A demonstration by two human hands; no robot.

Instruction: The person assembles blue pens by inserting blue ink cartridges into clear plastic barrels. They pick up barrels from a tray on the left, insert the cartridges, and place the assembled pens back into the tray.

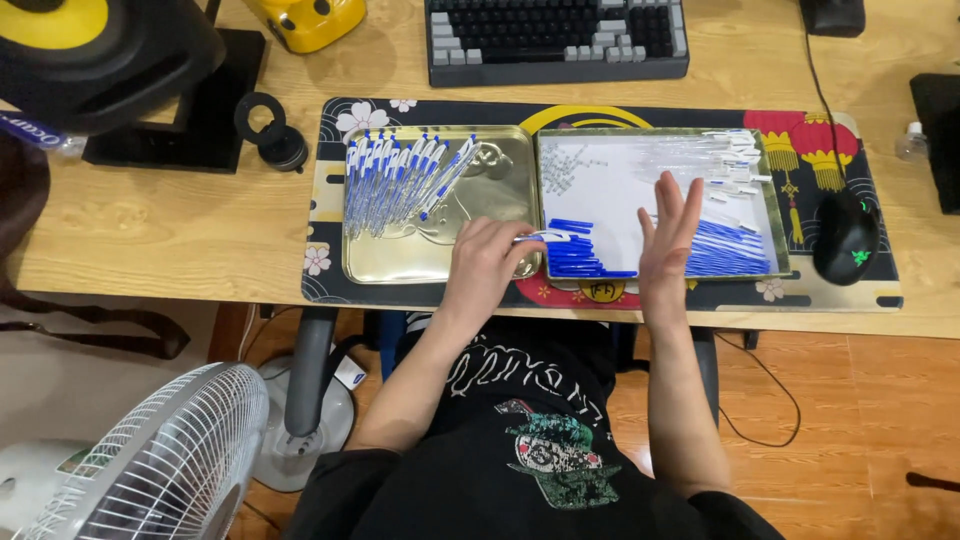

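My left hand (pixel 487 262) is curled shut around a pen (pixel 545 237), pinching it between thumb and fingers right where the two trays meet. The pen is slim, with a white barrel and a blue cap end, and it lies nearly level, its tip poking out to the right over the edge of the right tray (pixel 775 215). My right hand (pixel 668 235) is open, fingers spread and pointing away from me, palm turned toward the left, holding nothing; it hovers over the right tray just beside a row of blue caps (pixel 575 255).

The right tray has a pale lining. Along its near edge the blue caps lie side by side, and more blue parts (pixel 735 250) sit packed to the right of my open hand. Clear barrels (pixel 735 160) are strewn across its far right corner, and small specks, too tiny to make out, sit in its far left corner.

The left tray (pixel 500 200) is shiny gold metal. A sheaf of finished pens (pixel 400 180) lies fanned across its left half, white and blue like the one I hold, slanting toward me.

Both trays sit on a dark patterned mat (pixel 850 135) on the wooden surface (pixel 180 220). A black mouse (pixel 846 237) rests on the mat to the right, a keyboard (pixel 557 38) lies beyond the trays.
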